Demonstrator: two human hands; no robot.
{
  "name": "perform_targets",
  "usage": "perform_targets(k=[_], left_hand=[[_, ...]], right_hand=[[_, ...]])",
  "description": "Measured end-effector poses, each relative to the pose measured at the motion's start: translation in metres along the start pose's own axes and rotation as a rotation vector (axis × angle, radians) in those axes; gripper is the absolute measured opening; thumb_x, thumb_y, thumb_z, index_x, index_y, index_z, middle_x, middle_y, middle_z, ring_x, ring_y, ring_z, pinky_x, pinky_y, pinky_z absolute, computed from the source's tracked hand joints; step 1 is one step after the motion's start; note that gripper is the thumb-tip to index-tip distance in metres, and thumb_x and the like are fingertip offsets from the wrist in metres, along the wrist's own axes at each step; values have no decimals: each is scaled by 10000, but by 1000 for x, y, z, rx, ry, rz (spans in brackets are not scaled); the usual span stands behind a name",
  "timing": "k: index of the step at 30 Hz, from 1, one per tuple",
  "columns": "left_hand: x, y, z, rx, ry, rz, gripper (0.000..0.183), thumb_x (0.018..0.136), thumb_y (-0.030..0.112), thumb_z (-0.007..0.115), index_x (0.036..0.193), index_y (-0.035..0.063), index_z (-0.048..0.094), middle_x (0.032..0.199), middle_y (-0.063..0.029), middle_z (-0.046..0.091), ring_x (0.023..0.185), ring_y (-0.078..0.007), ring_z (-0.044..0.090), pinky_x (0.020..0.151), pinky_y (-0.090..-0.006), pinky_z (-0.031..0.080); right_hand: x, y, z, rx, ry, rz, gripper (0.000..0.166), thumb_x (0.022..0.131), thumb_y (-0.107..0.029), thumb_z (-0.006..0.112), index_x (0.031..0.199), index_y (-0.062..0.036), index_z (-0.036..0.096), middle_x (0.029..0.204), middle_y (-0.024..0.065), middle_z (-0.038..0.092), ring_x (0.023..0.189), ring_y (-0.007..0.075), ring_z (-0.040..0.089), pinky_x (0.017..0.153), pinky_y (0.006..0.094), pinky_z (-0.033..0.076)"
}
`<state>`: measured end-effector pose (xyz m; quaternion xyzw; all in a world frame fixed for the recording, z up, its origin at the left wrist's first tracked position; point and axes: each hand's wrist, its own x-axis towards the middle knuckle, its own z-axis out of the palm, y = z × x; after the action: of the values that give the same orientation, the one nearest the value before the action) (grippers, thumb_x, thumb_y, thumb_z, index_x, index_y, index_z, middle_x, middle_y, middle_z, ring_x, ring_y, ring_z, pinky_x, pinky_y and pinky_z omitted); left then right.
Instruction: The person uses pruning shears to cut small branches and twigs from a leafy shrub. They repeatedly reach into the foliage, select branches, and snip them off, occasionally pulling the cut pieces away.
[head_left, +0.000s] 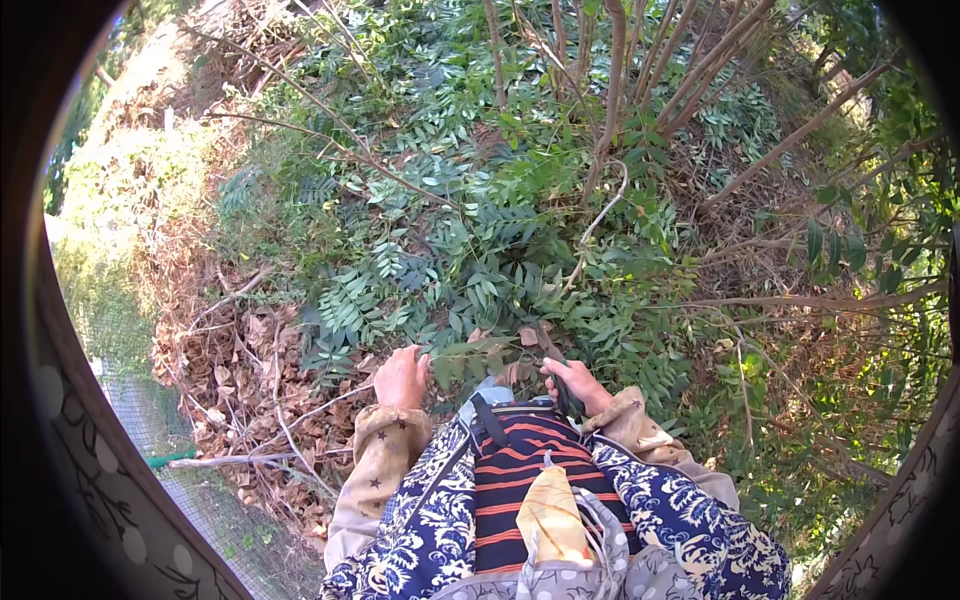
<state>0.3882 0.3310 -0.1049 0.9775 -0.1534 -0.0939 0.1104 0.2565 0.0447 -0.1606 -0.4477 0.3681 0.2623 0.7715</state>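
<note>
My left hand (401, 376) is low over the leaves, its fingers curled and partly hidden. A blurred green leafy sprig (476, 356) lies just to the right of its fingertips; whether the fingers grip it I cannot tell. My right hand (581, 384) is closed around the dark handle of a hand tool (553, 346), whose far end points down into the foliage. The tool looks slim and blade-like, but its exact kind is unclear. In front of both hands spreads a thick layer of pinnate green leaves (450, 277).
Several thin trunks (611, 90) rise at the upper right, and bare branches (810, 301) reach in from the right. Dry brown leaves (255, 375) and twigs (281, 390) lie at left beside wire mesh (161, 420). A pale crooked stick (600, 217) stands ahead.
</note>
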Motion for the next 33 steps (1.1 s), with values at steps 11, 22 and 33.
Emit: perform_targets(k=[11,22,33], left_hand=[[46,52,48,-1221,-645,-118,464,954,326,518,1269,-13,501,1112,-95,615,999,-158,576,867,-285,450],[54,84,27,-1413,-538,-249,302,881,187,634,1126,12,610,998,-41,635,888,-109,572,791,-241,448],[56,109,42,-1371,-481,-323,264,899,111,561,1122,-18,618,1090,-93,653,1014,-163,584,923,-306,433]], right_hand=[[8,-57,80,-481,-88,-339,378,898,-331,604,1090,-8,558,821,53,600,623,128,569,583,268,480],[28,-51,90,-443,-89,-534,603,873,-267,614,1344,11,358,1277,210,510,1219,273,487,1030,347,359],[9,-83,39,-546,-342,-366,810,811,-401,637,1379,52,278,1360,234,408,1286,297,389,1066,343,304]])
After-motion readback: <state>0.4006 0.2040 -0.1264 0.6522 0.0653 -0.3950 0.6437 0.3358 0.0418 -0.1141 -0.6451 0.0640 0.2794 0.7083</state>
